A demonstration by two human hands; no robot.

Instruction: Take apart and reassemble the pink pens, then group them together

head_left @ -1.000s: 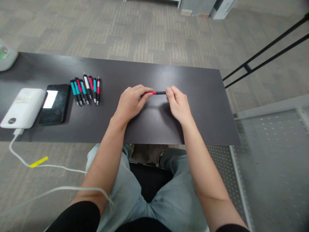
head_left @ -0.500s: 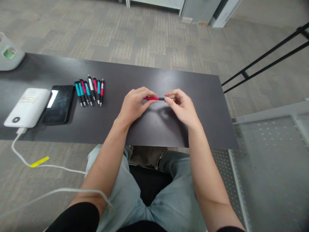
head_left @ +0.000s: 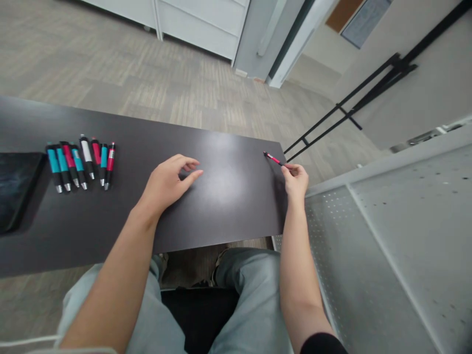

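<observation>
A red and black pen (head_left: 273, 158) is pinched by one end in my right hand (head_left: 296, 180), over the right end of the dark table (head_left: 221, 216). Its other end points up and to the left. My left hand (head_left: 167, 183) hovers over the middle of the table, fingers apart and curved, with nothing in them. To its left lies a row of several pens: teal and black ones (head_left: 53, 166), red and black ones (head_left: 110, 164) and one white and black pen (head_left: 87, 156). They lie side by side with their metal tips toward me.
A black tablet-like device (head_left: 18, 189) lies at the table's left. A black metal frame (head_left: 324, 123) and a grey perforated panel (head_left: 368, 236) stand close by the table's right end. White cabinets (head_left: 199, 24) stand across the floor. A white cable (head_left: 29, 341) runs at lower left.
My left hand has let go of the red pen. My right hand has carried it to the table's right end. The view has turned to the right.
</observation>
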